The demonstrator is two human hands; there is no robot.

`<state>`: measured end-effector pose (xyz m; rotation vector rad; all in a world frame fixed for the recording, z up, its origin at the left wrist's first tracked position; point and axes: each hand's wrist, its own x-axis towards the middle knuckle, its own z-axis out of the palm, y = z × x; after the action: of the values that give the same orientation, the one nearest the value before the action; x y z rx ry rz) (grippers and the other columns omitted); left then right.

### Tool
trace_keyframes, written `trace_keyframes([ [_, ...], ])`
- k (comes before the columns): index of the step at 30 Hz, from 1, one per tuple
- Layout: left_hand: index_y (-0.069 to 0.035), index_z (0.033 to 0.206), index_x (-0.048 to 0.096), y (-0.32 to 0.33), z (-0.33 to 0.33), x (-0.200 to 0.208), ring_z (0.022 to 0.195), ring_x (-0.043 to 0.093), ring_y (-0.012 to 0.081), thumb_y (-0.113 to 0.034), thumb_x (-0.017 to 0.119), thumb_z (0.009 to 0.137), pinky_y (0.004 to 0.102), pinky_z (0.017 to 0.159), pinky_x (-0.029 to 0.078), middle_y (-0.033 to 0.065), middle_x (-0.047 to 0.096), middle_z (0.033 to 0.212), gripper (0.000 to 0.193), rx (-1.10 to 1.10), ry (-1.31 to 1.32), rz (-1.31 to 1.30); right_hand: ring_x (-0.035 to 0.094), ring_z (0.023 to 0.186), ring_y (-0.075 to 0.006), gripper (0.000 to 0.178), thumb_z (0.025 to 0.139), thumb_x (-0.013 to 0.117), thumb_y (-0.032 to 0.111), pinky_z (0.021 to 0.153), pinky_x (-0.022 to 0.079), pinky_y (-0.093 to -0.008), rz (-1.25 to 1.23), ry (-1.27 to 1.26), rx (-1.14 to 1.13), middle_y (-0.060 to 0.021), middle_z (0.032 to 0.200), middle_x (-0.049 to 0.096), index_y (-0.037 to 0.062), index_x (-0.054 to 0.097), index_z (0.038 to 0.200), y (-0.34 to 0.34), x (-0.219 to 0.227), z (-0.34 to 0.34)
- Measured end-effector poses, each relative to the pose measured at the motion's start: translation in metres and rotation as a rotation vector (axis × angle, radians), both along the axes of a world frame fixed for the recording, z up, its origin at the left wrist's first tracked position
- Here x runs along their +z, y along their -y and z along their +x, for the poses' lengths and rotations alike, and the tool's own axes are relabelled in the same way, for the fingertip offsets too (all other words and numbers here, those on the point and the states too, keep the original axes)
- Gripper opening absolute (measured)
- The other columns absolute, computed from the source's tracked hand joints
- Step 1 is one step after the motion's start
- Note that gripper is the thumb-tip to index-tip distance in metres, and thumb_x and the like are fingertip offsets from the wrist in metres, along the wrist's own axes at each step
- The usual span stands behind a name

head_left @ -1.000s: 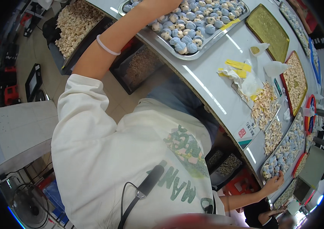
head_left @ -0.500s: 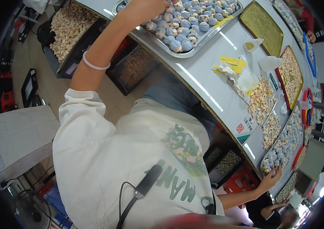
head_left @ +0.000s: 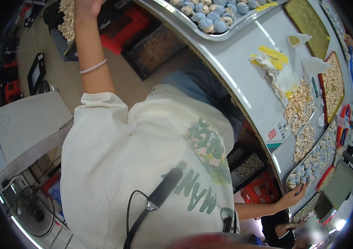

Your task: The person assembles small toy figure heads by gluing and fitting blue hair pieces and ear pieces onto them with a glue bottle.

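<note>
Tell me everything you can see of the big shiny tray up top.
The tray is silvery and looks metal, with a raised rim and a rounded corner. It lies flat on the pale table, close to its edge, holding crowded pale blue and cream pieces. A yellow strip lies along its right rim. The top of the picture cuts off the rest.
</note>
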<state>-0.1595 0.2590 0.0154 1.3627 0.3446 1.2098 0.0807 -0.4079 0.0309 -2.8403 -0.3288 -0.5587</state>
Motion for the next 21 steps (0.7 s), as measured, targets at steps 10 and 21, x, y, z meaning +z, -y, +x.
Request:
trace_keyframes([
  [10, -0.004, 0.089, 0.056, 0.078, -0.106, -0.28, 0.086, 0.056, 0.0221, -0.003, 0.054, 0.076, 0.0294, 0.078, 0.045, 0.0098, 0.058, 0.092, 0.013, -0.044, -0.69, -0.613, 0.053, 0.094, -0.0248, 0.029, 0.086, 0.046, 0.019, 0.08, 0.04, -0.0317, -0.111, 0.116, 0.007, -0.0122, 0.105, 0.055, 0.0015, 0.055, 0.107, 0.012, -0.008, 0.014],
  [21, 0.001, 0.093, 0.054, 0.054, -0.083, -0.331, 0.086, 0.053, 0.0157, -0.006, 0.05, 0.079, 0.0303, 0.076, 0.042, 0.0088, 0.057, 0.09, 0.016, 0.023, -1.193, -0.104, 0.055, 0.085, -0.0249, 0.027, 0.085, 0.048, 0.02, 0.075, 0.043, -0.0319, -0.085, 0.261, -0.02, -0.0137, 0.096, 0.058, 0.0008, 0.058, 0.1, 0.003, -0.004, 0.012],
])
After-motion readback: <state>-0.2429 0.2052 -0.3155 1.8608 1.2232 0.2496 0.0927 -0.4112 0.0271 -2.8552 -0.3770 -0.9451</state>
